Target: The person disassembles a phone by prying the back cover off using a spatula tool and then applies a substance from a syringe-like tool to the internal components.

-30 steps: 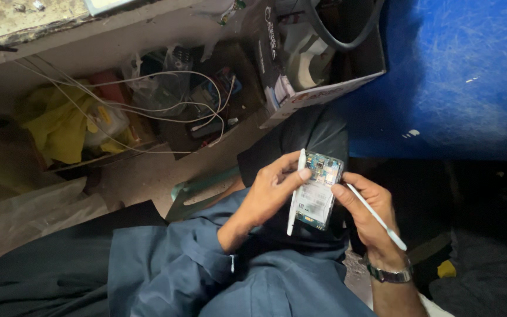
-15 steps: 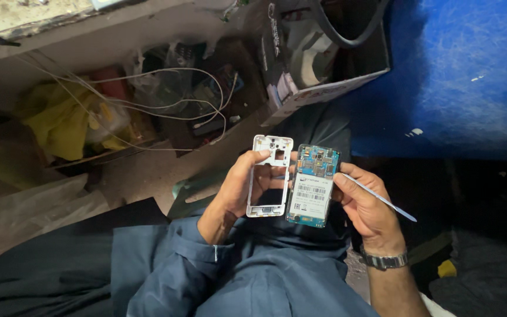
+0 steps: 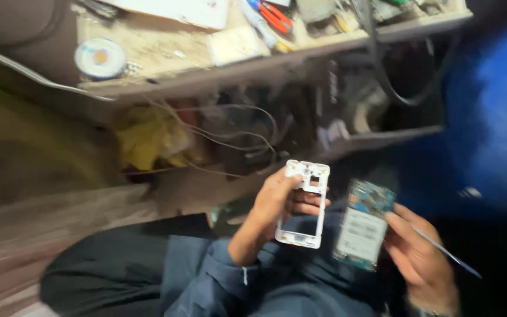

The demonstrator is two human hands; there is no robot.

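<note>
- The person's blue sleeve (image 3: 206,282) fills the bottom of the view, with the lap dark beneath it.
- The right hand (image 3: 421,258) sits low on the right; its grip is closed around the lower edge of a phone body (image 3: 364,232), a flat board with a pale rectangular panel and blue-green circuitry at its top.
- A thin metal tool (image 3: 450,255) is pinched in the same hand and sticks out to the right and downward.
- The left hand (image 3: 274,211) is just to the left of it, its grip clasping a white phone frame (image 3: 304,203) by its left rail, with fingertips showing through the open middle.
- The frame stands nearly upright and apart from the phone body, a narrow gap between them; both are held in the air above the lap.
- Behind the hands, an open shelf space holds a yellow bag (image 3: 142,141) and loose white wires (image 3: 230,126).
- A blue surface (image 3: 494,117) rises on the right, blurred.
- Farthest off, the bench (image 3: 165,53) carries a round tin (image 3: 100,57), a pale pad (image 3: 231,44) and red-handled pliers (image 3: 277,16), all soft with motion blur.
</note>
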